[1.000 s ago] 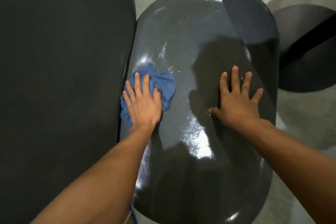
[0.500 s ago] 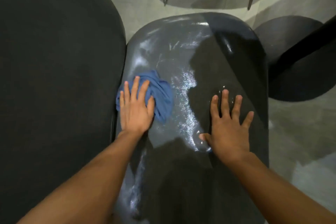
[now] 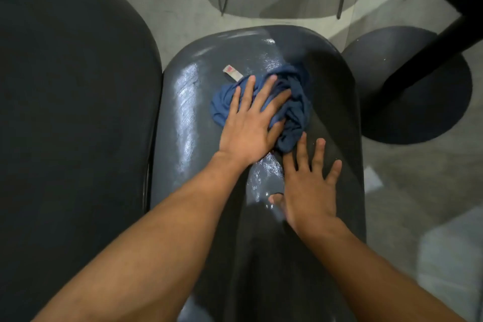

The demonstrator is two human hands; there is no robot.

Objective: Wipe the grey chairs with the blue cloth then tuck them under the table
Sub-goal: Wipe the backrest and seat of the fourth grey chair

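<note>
Your left hand [image 3: 249, 128] pressed the crumpled blue cloth [image 3: 292, 102] flat-fingered onto the glossy grey plastic chair seat [image 3: 183, 112]; beside the cloth, your right hand [image 3: 308, 185], fingers spread, steadied the seat.

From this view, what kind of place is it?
Probably a canteen or café seating area: glossy grey chair seats side by side, a round pedestal table base, and a bare concrete floor.

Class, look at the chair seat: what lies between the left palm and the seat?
The blue cloth, pressed flat under the left hand on the seat; head view.
</note>
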